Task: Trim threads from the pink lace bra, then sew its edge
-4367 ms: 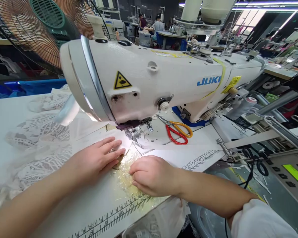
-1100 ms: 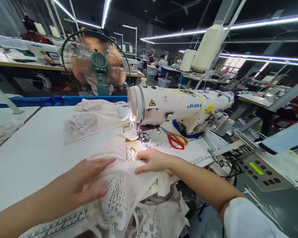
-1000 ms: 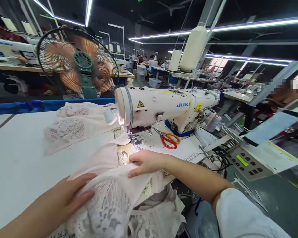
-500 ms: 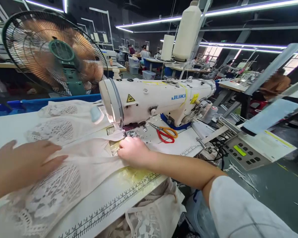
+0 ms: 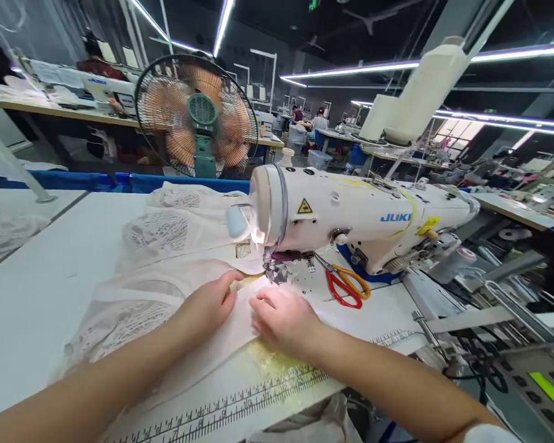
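Note:
A pale garment with lace panels lies across the white table and runs up to the needle area of a white JUKI sewing machine. My left hand pinches the cloth edge just left of the presser foot, thumb and forefinger together. Close in front of the foot, my right hand has its fingers curled on the same cloth; the fingertips are partly hidden. Red-and-orange-handled scissors rest on the machine bed to the right.
A printed ruler strip runs along the table's front edge. More lace cloth lies behind the garment. A large fan stands beyond the table, and thread cones rise behind the machine. A control panel is at lower right.
My left hand has moved right from the lace, where its fingers were spread, to the cloth edge near the needle. My right hand stays by the foot. The view has turned left.

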The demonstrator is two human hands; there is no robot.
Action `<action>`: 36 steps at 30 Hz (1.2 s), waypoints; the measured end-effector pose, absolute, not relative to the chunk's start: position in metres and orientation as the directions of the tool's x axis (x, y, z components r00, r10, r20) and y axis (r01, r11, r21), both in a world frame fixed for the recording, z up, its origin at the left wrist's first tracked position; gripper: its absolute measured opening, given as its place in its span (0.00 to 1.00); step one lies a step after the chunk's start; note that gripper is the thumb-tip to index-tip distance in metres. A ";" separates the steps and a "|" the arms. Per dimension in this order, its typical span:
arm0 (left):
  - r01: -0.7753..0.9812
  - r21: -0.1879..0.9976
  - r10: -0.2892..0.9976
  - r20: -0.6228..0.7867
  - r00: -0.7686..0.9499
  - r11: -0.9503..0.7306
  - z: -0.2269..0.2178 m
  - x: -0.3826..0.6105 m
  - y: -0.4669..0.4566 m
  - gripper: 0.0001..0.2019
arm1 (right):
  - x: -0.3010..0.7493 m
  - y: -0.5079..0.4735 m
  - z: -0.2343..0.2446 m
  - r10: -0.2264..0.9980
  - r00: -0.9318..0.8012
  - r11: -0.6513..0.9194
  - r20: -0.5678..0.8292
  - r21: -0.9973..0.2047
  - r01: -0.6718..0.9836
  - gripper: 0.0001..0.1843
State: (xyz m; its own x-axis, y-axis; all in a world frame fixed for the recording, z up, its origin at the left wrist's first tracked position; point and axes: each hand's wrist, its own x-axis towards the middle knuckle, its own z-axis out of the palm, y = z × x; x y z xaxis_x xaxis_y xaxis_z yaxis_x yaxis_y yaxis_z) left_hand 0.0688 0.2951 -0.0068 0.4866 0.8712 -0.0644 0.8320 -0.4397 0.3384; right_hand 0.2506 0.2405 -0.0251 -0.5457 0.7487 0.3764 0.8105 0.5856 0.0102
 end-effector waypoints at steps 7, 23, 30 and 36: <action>0.752 0.170 0.753 -0.073 0.654 -0.637 -0.011 0.066 0.304 0.19 | 0.251 0.240 -0.035 0.673 -0.641 0.703 0.369 -0.049 0.710 0.12; 0.672 0.209 0.655 -0.152 0.740 -0.711 0.004 0.048 0.308 0.17 | 0.255 0.247 -0.027 0.632 -0.674 0.759 0.383 -0.131 0.638 0.13; 0.674 0.266 0.658 -0.162 0.736 -0.689 0.003 0.047 0.313 0.18 | 0.265 0.254 -0.060 0.610 -0.705 0.761 0.363 -0.020 0.648 0.16; 0.658 0.344 0.675 -0.087 0.733 -0.670 -0.017 0.045 0.320 0.17 | 0.251 0.263 -0.089 0.656 -0.552 0.646 0.515 -0.006 0.763 0.06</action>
State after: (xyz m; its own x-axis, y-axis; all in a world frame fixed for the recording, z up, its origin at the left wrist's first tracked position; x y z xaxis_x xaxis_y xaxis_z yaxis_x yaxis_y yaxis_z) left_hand 0.0447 0.3195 -0.0174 0.7328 0.6749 -0.0870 0.6579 -0.6700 0.3439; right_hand 0.2508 0.2628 -0.0892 -0.5518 0.6561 0.5149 0.7631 0.6463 -0.0058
